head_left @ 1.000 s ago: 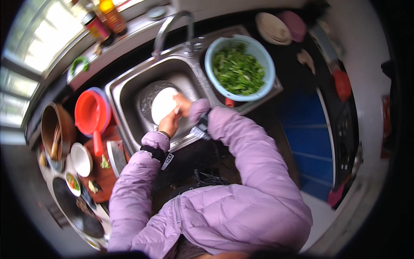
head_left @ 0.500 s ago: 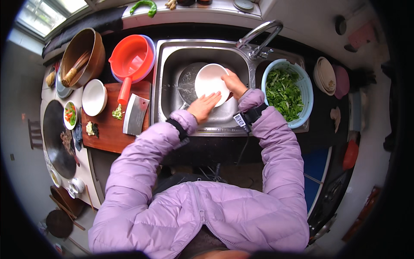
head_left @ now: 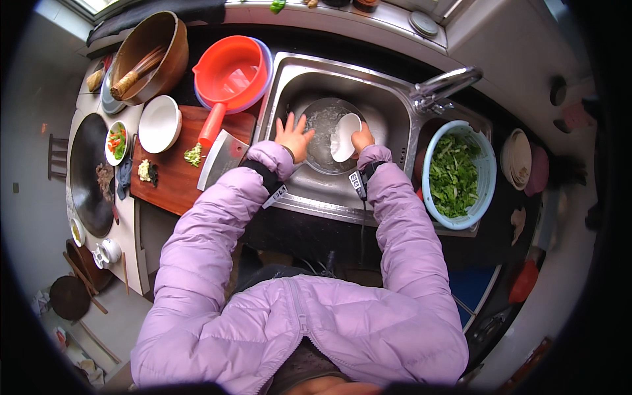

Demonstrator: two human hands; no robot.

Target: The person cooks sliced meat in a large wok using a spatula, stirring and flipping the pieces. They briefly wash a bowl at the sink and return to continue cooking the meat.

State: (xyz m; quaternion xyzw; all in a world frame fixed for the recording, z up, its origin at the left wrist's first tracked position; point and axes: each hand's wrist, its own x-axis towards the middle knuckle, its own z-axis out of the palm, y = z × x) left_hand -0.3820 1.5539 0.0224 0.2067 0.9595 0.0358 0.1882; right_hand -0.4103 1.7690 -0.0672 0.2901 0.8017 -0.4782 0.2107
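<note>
Well, the left hand (head_left: 295,139) splays wide; the right hand (head_left: 363,138) grips a tilted bowl (head_left: 343,137).

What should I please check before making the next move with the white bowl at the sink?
1. Right hand gripping the white bowl: ok.
2. Bowl level: not ok, it is tilted.
3. Bowl above the round vessel in the sink: ok.
4. Left hand free: ok, fingers spread, holding nothing.
5. Cleaver well away from the left sleeve: not ok, they appear close.
6. Bowl free of residue: cannot tell.
</note>
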